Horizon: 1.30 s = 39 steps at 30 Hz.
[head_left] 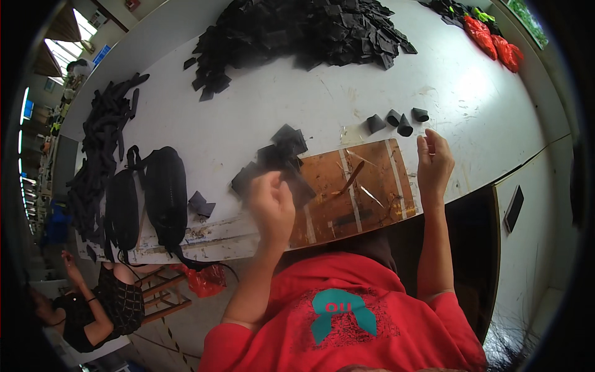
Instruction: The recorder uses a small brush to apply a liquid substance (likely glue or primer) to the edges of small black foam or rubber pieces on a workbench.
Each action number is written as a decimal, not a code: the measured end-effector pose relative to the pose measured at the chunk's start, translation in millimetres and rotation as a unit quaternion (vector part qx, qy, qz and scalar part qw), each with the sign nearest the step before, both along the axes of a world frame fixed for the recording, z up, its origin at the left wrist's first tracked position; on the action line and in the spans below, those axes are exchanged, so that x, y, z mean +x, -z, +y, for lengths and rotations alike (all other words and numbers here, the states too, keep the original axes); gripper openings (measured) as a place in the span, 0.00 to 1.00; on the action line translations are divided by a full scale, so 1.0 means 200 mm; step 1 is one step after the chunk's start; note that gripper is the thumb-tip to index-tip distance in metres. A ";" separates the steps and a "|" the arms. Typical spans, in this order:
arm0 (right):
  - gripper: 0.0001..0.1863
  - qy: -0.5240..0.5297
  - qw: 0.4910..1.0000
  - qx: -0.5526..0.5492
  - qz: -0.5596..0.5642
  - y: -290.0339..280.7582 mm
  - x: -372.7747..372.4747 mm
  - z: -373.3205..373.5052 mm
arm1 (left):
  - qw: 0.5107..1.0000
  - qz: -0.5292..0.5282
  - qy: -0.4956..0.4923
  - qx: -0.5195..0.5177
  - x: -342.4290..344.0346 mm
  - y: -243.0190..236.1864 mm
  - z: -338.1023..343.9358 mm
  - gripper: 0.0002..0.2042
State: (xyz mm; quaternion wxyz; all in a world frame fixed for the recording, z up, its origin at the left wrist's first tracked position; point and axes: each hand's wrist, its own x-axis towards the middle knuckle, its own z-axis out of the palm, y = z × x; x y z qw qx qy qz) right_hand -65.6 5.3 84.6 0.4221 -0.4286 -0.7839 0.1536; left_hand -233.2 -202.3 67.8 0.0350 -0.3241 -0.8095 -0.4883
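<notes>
At far left, one seated co-worker (87, 304) sits below a white table (217, 142), where a heap of long black strips (102, 155), too tangled to count, runs along the edge. Two black pouches (166, 195) lie side by side, long axes reaching away from the wearer, with one small folded black piece (201, 206) just to their right. The left hand (271, 201), blurred, curls over a cluster of overlapping flat black pieces (288, 149); whether it grips one cannot be told, nor can their exact number. Beyond spreads one large heap of black pieces (297, 37), past counting. One brown board (384, 180) lies before the wearer, a single brown strip (353, 177) slanting across it. Four rolled black pieces (405, 127) rest past its far right corner, the third from left pointing its narrow tip away, wide end nearer the wearer. Near them, the right hand (436, 162) bends its fingers loosely, thumb slightly apart, visibly holding nothing; at upper right, two red bundles (480, 37) lie together
</notes>
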 end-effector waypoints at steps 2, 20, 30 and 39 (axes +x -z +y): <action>0.05 -0.007 0.990 -0.096 0.100 0.04 0.01 -0.08 | 0.996 0.066 0.000 -0.054 -0.12 0.05 0.03 0.09; 0.04 -0.268 0.936 -0.227 0.025 0.12 -0.06 -0.54 | 0.967 0.225 0.065 -0.101 -0.15 0.14 -0.11 0.08; 0.03 -0.287 0.933 -0.216 0.028 0.13 -0.17 -0.59 | 0.952 0.192 0.059 -0.230 0.15 0.19 0.02 0.10; 0.12 -0.238 0.899 -0.362 0.062 0.14 -0.11 -0.64 | 0.970 -0.186 0.142 0.068 0.20 0.15 -0.07 0.06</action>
